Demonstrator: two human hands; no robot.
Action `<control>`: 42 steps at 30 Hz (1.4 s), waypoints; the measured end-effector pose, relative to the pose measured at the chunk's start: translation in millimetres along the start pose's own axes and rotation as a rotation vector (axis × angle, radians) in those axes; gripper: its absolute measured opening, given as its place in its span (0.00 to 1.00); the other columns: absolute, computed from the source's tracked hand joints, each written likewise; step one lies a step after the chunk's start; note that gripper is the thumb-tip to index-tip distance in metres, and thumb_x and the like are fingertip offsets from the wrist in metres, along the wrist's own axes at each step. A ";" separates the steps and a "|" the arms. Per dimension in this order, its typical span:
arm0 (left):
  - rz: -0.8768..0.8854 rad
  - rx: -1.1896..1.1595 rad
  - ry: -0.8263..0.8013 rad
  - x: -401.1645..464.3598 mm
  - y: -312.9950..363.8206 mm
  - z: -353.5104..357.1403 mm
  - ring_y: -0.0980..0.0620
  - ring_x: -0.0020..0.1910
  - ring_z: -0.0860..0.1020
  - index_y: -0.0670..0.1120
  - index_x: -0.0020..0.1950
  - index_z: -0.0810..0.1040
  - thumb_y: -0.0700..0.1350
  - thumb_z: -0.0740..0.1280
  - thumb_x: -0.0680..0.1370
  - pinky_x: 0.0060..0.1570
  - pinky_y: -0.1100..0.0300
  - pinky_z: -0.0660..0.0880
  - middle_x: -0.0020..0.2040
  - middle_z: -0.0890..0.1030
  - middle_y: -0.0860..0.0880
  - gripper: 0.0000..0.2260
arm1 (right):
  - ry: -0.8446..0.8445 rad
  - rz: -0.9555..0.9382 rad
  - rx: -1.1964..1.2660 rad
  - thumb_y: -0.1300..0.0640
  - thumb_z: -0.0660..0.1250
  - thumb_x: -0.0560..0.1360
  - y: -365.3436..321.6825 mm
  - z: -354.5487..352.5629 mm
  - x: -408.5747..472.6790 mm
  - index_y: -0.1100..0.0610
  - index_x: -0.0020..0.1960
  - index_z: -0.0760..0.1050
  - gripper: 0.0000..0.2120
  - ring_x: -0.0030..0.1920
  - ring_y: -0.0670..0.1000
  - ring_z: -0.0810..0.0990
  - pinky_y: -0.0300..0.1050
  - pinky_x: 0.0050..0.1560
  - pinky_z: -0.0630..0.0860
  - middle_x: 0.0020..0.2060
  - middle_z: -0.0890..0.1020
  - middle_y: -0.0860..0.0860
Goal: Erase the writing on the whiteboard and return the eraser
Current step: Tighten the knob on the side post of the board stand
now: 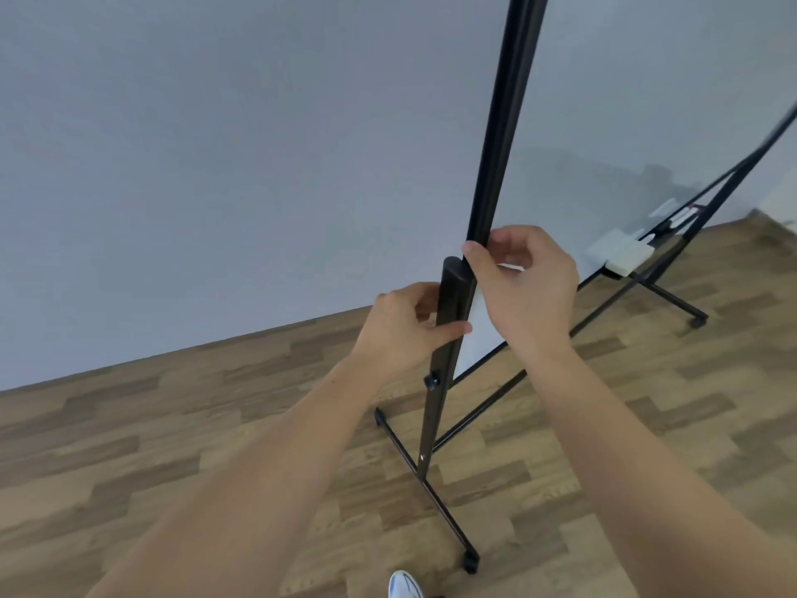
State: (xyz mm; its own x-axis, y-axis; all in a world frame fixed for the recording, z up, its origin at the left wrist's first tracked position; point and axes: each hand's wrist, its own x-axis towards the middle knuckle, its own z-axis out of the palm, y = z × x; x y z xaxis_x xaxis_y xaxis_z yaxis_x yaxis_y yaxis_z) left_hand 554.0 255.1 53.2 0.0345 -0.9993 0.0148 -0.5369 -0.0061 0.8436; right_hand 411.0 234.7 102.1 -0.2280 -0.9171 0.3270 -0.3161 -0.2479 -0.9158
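A whiteboard point(604, 123) on a black wheeled stand is seen almost edge-on from its left side. No writing shows on the visible surface. My left hand point(401, 325) grips the thick lower post point(450, 304) of the stand. My right hand point(524, 282) holds the board's black left frame edge point(496, 166) just above that post. A white block-shaped eraser point(627, 255) rests on the tray along the board's lower edge, far from both hands, with markers point(681, 215) beyond it.
The stand's black base bar point(425, 485) with castors lies on the wood floor right in front of me, next to the tip of my shoe point(405, 586). A second leg with a castor point(696, 320) stands at the right. A grey wall point(215, 166) runs behind.
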 end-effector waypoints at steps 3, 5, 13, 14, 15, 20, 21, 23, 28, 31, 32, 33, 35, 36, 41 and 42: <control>0.004 -0.011 -0.017 11.5 -4.6 -0.4 0.62 0.52 0.82 0.52 0.60 0.80 0.54 0.78 0.69 0.59 0.59 0.79 0.52 0.85 0.59 0.22 | 0.004 0.021 -0.001 0.52 0.76 0.71 0.3 4.5 3.8 0.51 0.46 0.79 0.08 0.42 0.37 0.82 0.30 0.45 0.77 0.39 0.84 0.40; 0.003 -0.047 -0.009 16.4 -7.9 -0.6 0.64 0.48 0.83 0.51 0.59 0.81 0.52 0.79 0.69 0.57 0.61 0.80 0.49 0.85 0.60 0.20 | 0.005 0.027 -0.010 0.51 0.77 0.71 -0.4 7.8 6.8 0.50 0.45 0.79 0.07 0.41 0.37 0.82 0.31 0.45 0.78 0.39 0.84 0.39; 0.050 -0.095 -0.070 44.2 -22.7 -20.0 0.64 0.45 0.84 0.55 0.56 0.83 0.51 0.79 0.68 0.55 0.58 0.81 0.45 0.86 0.60 0.17 | 0.054 0.050 -0.028 0.52 0.77 0.71 -3.1 32.3 17.9 0.49 0.45 0.80 0.07 0.42 0.38 0.83 0.33 0.46 0.79 0.39 0.84 0.39; 0.058 -0.101 -0.076 48.4 -25.0 -22.7 0.63 0.45 0.84 0.55 0.56 0.83 0.51 0.79 0.68 0.55 0.58 0.81 0.45 0.86 0.60 0.17 | 0.066 0.057 -0.030 0.52 0.77 0.71 -3.5 36.8 19.6 0.50 0.45 0.80 0.07 0.42 0.38 0.83 0.33 0.46 0.79 0.39 0.84 0.40; 0.062 -0.114 -0.085 53.5 -27.9 -25.8 0.63 0.45 0.84 0.55 0.56 0.83 0.51 0.79 0.68 0.55 0.58 0.81 0.45 0.86 0.59 0.17 | 0.082 0.062 -0.038 0.52 0.77 0.71 -4.3 42.4 21.6 0.51 0.46 0.81 0.07 0.41 0.38 0.83 0.33 0.46 0.79 0.39 0.84 0.40; 0.096 -0.149 -0.123 82.3 -41.8 -47.8 0.61 0.44 0.84 0.55 0.55 0.83 0.51 0.79 0.68 0.53 0.57 0.82 0.43 0.86 0.58 0.16 | 0.154 0.085 -0.085 0.51 0.77 0.71 -11.2 75.4 33.3 0.51 0.46 0.81 0.08 0.42 0.39 0.83 0.37 0.48 0.80 0.39 0.84 0.41; 0.106 -0.152 -0.136 87.8 -44.3 -53.4 0.62 0.43 0.84 0.55 0.54 0.83 0.51 0.79 0.68 0.52 0.57 0.82 0.43 0.86 0.58 0.16 | 0.174 0.086 -0.093 0.51 0.77 0.71 -13.0 82.9 35.3 0.51 0.46 0.81 0.08 0.43 0.40 0.83 0.38 0.49 0.81 0.39 0.84 0.41; 0.136 -0.153 -0.168 99.5 -49.7 -66.3 0.62 0.42 0.84 0.55 0.53 0.83 0.51 0.79 0.68 0.52 0.57 0.82 0.43 0.86 0.58 0.15 | 0.213 0.097 -0.102 0.51 0.77 0.71 -17.4 98.4 38.6 0.52 0.47 0.81 0.08 0.43 0.40 0.83 0.38 0.48 0.81 0.39 0.84 0.41; 0.178 -0.129 -0.200 120.5 -74.7 -103.7 0.63 0.42 0.83 0.54 0.53 0.83 0.52 0.79 0.68 0.50 0.58 0.82 0.41 0.85 0.60 0.15 | 0.223 0.134 -0.125 0.52 0.77 0.71 -30.8 142.0 39.6 0.51 0.47 0.81 0.08 0.43 0.40 0.83 0.35 0.47 0.80 0.40 0.85 0.42; 0.178 -0.148 -0.199 132.3 -92.4 -131.5 0.64 0.41 0.83 0.52 0.53 0.84 0.50 0.80 0.68 0.49 0.60 0.82 0.41 0.85 0.60 0.15 | 0.221 0.138 -0.128 0.52 0.77 0.71 -37.1 177.5 41.3 0.50 0.46 0.81 0.07 0.44 0.40 0.83 0.34 0.47 0.80 0.40 0.84 0.42; 0.172 -0.161 -0.197 136.8 -98.1 -140.9 0.64 0.41 0.83 0.51 0.54 0.84 0.49 0.80 0.68 0.49 0.61 0.82 0.42 0.85 0.59 0.16 | 0.224 0.140 -0.128 0.51 0.77 0.71 -40.5 189.6 42.4 0.49 0.46 0.81 0.07 0.44 0.39 0.83 0.34 0.46 0.79 0.39 0.84 0.42; 0.156 -0.174 -0.197 141.1 -103.8 -150.3 0.64 0.41 0.84 0.50 0.55 0.84 0.49 0.80 0.68 0.49 0.62 0.82 0.43 0.86 0.58 0.16 | 0.225 0.136 -0.129 0.51 0.76 0.71 -43.9 201.2 43.8 0.49 0.46 0.80 0.06 0.44 0.39 0.83 0.33 0.46 0.79 0.39 0.84 0.41; 0.138 -0.191 -0.205 152.5 -118.1 -172.2 0.63 0.41 0.84 0.50 0.56 0.84 0.49 0.80 0.68 0.48 0.67 0.81 0.44 0.86 0.58 0.18 | 0.225 0.134 -0.133 0.51 0.76 0.71 -50.2 228.2 47.8 0.49 0.46 0.80 0.06 0.44 0.38 0.83 0.32 0.45 0.79 0.39 0.84 0.41; 0.139 -0.186 -0.207 158.2 -123.8 -179.8 0.64 0.42 0.83 0.50 0.56 0.84 0.49 0.80 0.68 0.47 0.69 0.80 0.44 0.85 0.58 0.18 | 0.224 0.131 -0.134 0.51 0.76 0.71 -52.8 238.0 49.4 0.49 0.46 0.80 0.06 0.44 0.38 0.82 0.32 0.46 0.79 0.39 0.84 0.41; 0.137 -0.170 -0.185 186.8 -152.1 -216.7 0.67 0.45 0.82 0.51 0.57 0.84 0.50 0.80 0.67 0.50 0.69 0.79 0.44 0.83 0.63 0.19 | 0.219 0.126 -0.127 0.50 0.76 0.71 -60.6 290.0 60.6 0.50 0.47 0.81 0.07 0.43 0.38 0.82 0.33 0.46 0.79 0.40 0.84 0.41; 0.134 -0.172 -0.183 191.4 -156.1 -222.7 0.66 0.46 0.82 0.51 0.57 0.84 0.51 0.80 0.67 0.52 0.67 0.79 0.45 0.84 0.63 0.19 | 0.218 0.129 -0.120 0.50 0.76 0.71 -62.1 298.4 62.9 0.50 0.47 0.81 0.07 0.43 0.38 0.82 0.32 0.46 0.78 0.40 0.84 0.42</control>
State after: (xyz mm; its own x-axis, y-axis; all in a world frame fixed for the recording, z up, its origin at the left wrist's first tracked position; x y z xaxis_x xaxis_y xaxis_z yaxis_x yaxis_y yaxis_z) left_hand 832.2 73.0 43.8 -0.1879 -0.9810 0.0482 -0.3750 0.1170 0.9196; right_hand 691.1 99.2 109.9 -0.4622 -0.8465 0.2641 -0.3758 -0.0828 -0.9230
